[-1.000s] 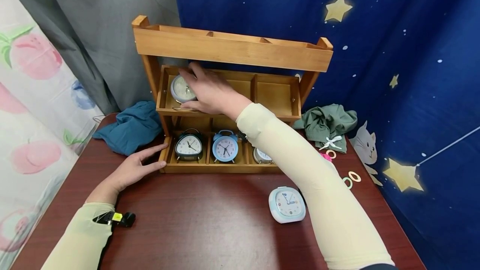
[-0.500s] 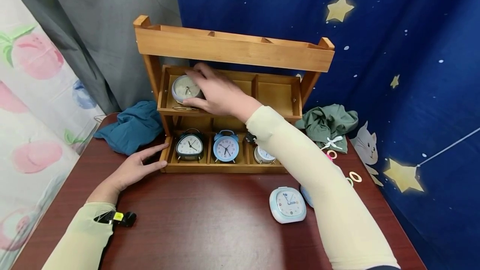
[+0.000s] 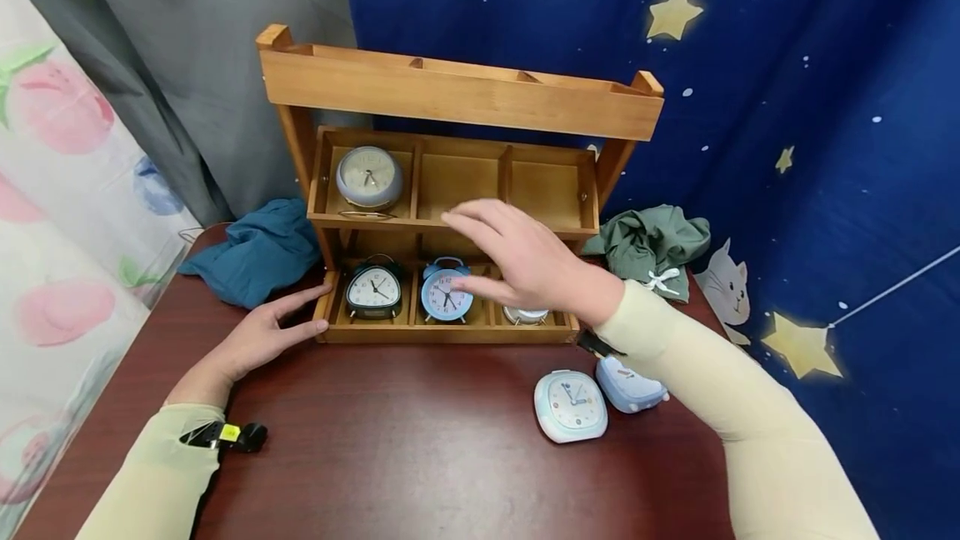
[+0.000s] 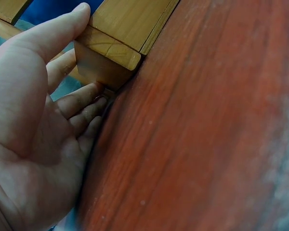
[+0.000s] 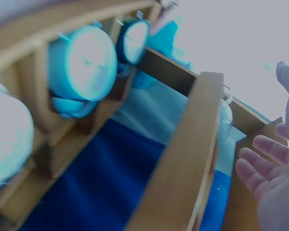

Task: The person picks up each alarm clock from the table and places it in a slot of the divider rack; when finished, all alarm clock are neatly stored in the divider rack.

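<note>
A wooden three-tier shelf [image 3: 450, 337] stands on the table. My left hand [image 3: 258, 344] touches its lower left corner, thumb at the front board and fingers along the side. In the left wrist view, that thumb lies on the wooden corner [image 4: 111, 50]. My right hand [image 3: 525, 261] is in front of the shelf with fingers extended, holding nothing. A round grey alarm clock [image 3: 369, 177] sits in the middle tier's left compartment. Below are a black alarm clock [image 3: 373, 290], a blue alarm clock [image 3: 446, 294] and a silver clock [image 3: 525, 316], the last partly hidden by the right hand.
A pale blue-white clock [image 3: 572, 405] and a blue clock-like item [image 3: 630, 386] are on the dark red table [image 3: 390, 440], right of centre. Teal cloth [image 3: 258, 252] lies left of the shelf; a green cloth bag [image 3: 652, 244] is at its right. Curtains hang behind.
My right hand has let go of the grey clock and moved right and down, leaving the clock in its compartment. The left hand stays at the shelf's corner.
</note>
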`<action>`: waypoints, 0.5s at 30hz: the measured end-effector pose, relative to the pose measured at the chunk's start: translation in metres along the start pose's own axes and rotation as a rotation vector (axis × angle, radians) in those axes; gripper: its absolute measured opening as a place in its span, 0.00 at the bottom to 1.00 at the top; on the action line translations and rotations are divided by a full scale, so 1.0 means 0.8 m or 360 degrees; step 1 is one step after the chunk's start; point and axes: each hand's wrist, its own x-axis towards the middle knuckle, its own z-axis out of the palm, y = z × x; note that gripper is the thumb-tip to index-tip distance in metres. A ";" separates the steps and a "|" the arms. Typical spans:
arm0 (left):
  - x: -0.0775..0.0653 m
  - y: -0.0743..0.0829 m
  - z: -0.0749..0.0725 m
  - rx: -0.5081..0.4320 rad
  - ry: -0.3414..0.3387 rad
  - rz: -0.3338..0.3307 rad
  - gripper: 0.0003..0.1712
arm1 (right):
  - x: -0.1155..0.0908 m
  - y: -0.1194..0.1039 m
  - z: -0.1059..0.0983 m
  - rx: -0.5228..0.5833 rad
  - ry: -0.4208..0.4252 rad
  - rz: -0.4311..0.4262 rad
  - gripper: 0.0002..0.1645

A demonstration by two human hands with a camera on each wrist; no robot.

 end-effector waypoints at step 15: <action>0.000 0.002 -0.001 -0.0016 0.0010 0.0000 0.40 | -0.169 -0.015 0.023 0.0157 -0.0278 0.0257 0.49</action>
